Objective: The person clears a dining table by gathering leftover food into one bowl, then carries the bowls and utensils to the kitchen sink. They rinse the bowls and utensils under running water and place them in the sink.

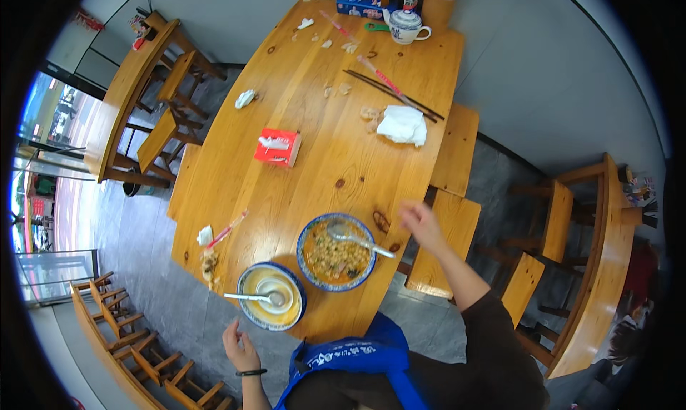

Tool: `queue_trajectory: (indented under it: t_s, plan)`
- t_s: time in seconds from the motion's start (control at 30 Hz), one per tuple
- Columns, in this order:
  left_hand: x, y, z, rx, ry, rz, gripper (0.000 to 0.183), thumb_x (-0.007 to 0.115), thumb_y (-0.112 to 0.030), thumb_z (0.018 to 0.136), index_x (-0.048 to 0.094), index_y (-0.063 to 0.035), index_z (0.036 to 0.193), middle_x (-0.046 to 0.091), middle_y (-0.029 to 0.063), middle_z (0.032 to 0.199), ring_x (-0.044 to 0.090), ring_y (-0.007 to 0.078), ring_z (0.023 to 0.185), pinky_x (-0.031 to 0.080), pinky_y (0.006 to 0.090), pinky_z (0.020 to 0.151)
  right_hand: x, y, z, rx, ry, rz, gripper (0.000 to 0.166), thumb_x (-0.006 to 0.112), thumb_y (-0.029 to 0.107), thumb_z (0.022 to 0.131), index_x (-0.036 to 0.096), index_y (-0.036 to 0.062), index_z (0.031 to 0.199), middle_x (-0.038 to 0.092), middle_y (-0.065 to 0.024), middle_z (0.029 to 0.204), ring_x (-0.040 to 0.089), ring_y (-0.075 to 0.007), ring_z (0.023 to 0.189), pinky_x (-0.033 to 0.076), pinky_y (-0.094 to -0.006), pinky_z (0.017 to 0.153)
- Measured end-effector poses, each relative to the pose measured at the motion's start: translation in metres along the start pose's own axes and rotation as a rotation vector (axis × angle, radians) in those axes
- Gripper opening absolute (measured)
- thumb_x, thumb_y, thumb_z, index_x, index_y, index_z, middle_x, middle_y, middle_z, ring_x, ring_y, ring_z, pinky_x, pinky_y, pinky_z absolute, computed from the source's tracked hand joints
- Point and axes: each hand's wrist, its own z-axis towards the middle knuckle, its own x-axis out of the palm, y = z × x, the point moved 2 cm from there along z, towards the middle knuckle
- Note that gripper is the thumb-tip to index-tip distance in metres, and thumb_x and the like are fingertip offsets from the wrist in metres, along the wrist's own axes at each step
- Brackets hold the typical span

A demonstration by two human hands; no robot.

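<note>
My left hand (240,347) hangs near the table's front edge, fingers loosely apart and holding nothing. Just beyond it stands a bowl with a blue rim (246,313), nearly emptied, with orange broth residue and a spoon (275,299) inside. To its right, a second blue-rimmed bowl (305,278) holds leftover soup with small pale pieces and greens. A metal spoon (370,245) rests in that bowl, its handle over the rim. My right hand (423,225), slightly blurred, is raised over the table's right edge, beyond the spoon handle, with nothing visible in it.
Across the wooden table (321,190) lie a red tissue pack (277,148), a crumpled napkin (403,125), dark chopsticks (429,110), torn wrappers (228,229) and food scraps (209,265). A teapot (405,26) stands at the far end. Benches (445,244) flank the table.
</note>
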Motion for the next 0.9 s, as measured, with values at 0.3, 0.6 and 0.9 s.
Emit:
queue_trajectory:
  t_s: [0.3,0.6,0.9]
  plan:
    - [-0.007,0.015,-0.007,-0.080,-0.036,0.119,0.038,0.052,0.009,0.076,0.056,-0.0001,0.112,0.054,0.0109,0.101,0.051,0.0168,0.074,0.044,0.0263,0.069,-0.076,0.087,0.203,-0.380,-0.552,-1.061,0.039,0.059,0.010,0.082,0.050,0.0037,0.119,0.060,-0.0171,0.111,0.057,-0.0327,0.102,0.046,-0.0394,0.087]
    - [-0.010,0.040,-0.026,-0.136,-0.040,0.191,0.039,0.052,0.011,0.074,0.056,-0.0008,0.111,0.054,0.0110,0.099,0.052,0.0182,0.073,0.044,0.0271,0.068,-0.068,0.102,0.236,-0.138,-0.257,-1.473,0.030,0.059,0.006,0.077,0.051,0.0061,0.107,0.061,-0.0153,0.099,0.060,-0.0316,0.096,0.048,-0.0430,0.082]
    - [-0.015,0.038,-0.016,-0.123,-0.044,0.133,0.039,0.054,0.009,0.077,0.055,-0.0001,0.114,0.054,0.0138,0.106,0.054,0.0212,0.078,0.045,0.0288,0.070,-0.079,0.127,0.196,0.024,-0.081,-0.698,0.036,0.050,0.026,0.086,0.054,0.0031,0.113,0.061,-0.0127,0.093,0.060,-0.0230,0.078,0.048,-0.0327,0.065]
